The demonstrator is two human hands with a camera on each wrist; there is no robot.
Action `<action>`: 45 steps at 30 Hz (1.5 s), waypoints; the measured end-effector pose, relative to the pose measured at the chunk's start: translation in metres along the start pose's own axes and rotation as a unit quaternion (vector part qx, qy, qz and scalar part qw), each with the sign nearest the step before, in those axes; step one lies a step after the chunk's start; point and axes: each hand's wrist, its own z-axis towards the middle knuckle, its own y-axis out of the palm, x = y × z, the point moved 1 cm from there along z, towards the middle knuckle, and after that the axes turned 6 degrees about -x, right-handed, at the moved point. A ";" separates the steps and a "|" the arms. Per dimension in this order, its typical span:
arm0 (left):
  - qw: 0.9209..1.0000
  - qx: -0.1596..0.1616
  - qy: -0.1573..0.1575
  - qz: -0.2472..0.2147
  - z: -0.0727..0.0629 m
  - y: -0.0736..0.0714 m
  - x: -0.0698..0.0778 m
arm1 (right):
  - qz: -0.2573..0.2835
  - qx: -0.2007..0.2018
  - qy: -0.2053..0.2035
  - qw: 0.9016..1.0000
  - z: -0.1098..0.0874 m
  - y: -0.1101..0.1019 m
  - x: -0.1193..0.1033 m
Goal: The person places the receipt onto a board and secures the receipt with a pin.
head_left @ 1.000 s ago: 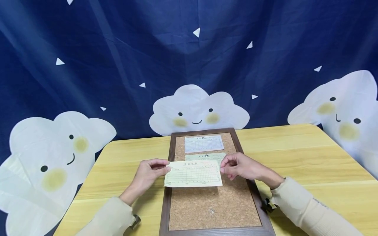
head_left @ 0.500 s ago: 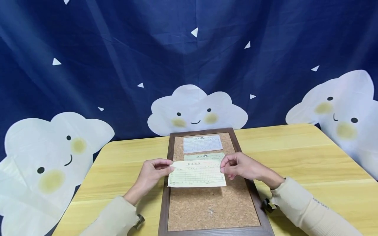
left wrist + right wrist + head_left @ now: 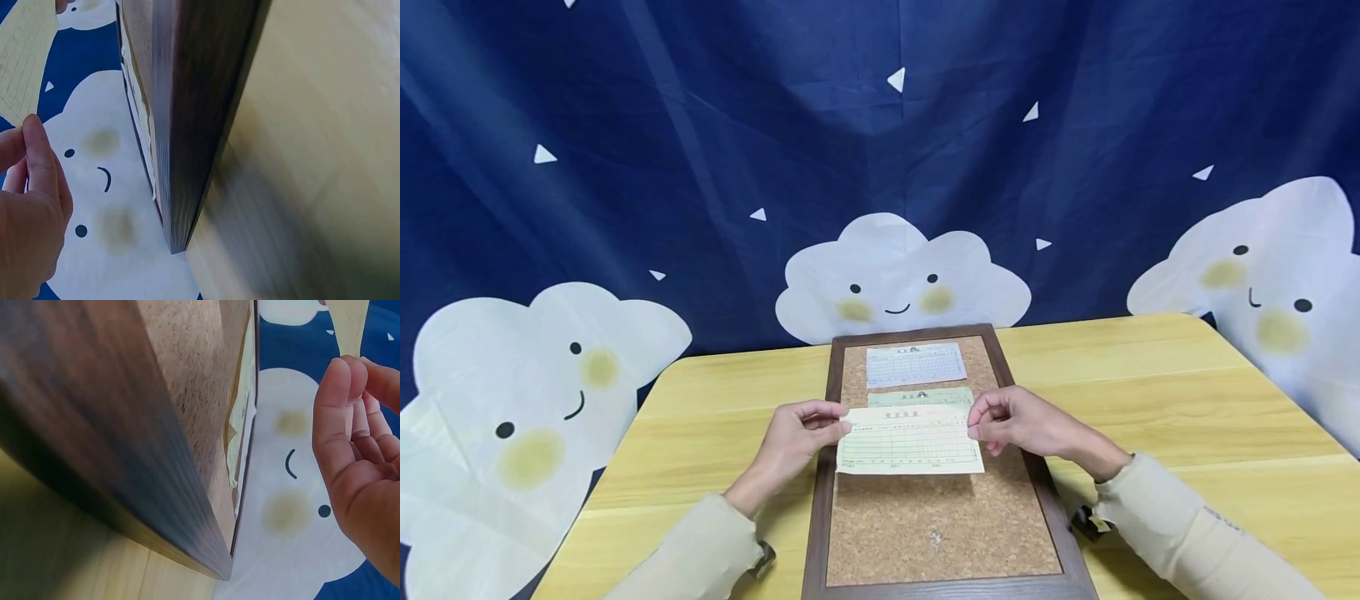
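A pale yellow printed form slip (image 3: 910, 446) is held up above a framed cork board (image 3: 940, 542). My left hand (image 3: 805, 433) pinches its upper left edge between thumb and fingertips. On the opposite side, my right hand (image 3: 1026, 425) pinches the upper right edge. Both wrist views show the slip clear of the cork, with each hand (image 3: 34, 206) (image 3: 356, 437) at one end of it. Flat on the board, a greenish form (image 3: 921, 397) lies just behind the slip, which partly covers it. Farther up is a white-blue form (image 3: 916, 365).
The board's dark wooden frame (image 3: 817, 533) stands raised from the yellow wooden table (image 3: 1180, 392). Behind the table hangs a blue curtain (image 3: 737, 125) with smiling clouds. A small whitish mark (image 3: 935, 537) shows on the lower cork.
Holding the slip at both ends, the hands have shifted it slightly to the right above the board. The two forms on the cork stay where they were.
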 end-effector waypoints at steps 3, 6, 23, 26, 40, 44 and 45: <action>1.000 -0.004 -0.002 -0.009 0.002 0.002 -0.001 | -0.006 0.000 0.000 1.000 -0.001 -0.001 0.000; 1.000 -0.007 -0.001 -0.013 0.003 0.003 -0.001 | -0.004 -0.001 0.000 1.000 -0.002 -0.002 0.001; 0.999 -0.035 0.026 0.007 0.006 0.009 -0.007 | 0.019 0.007 0.015 1.000 -0.005 -0.005 0.010; 0.999 -0.038 0.030 0.009 0.006 0.011 -0.008 | 0.019 0.012 0.020 1.000 -0.004 -0.004 0.010; 0.998 -0.060 0.018 0.025 0.002 0.012 -0.011 | 0.000 0.014 0.025 1.000 -0.004 -0.003 0.015; 0.997 -0.076 0.011 0.016 0.001 0.012 -0.012 | -0.008 0.015 0.024 1.000 -0.005 -0.003 0.015; 0.997 -0.080 0.010 0.016 0.001 0.012 -0.013 | -0.010 0.015 0.022 1.000 -0.005 -0.003 0.016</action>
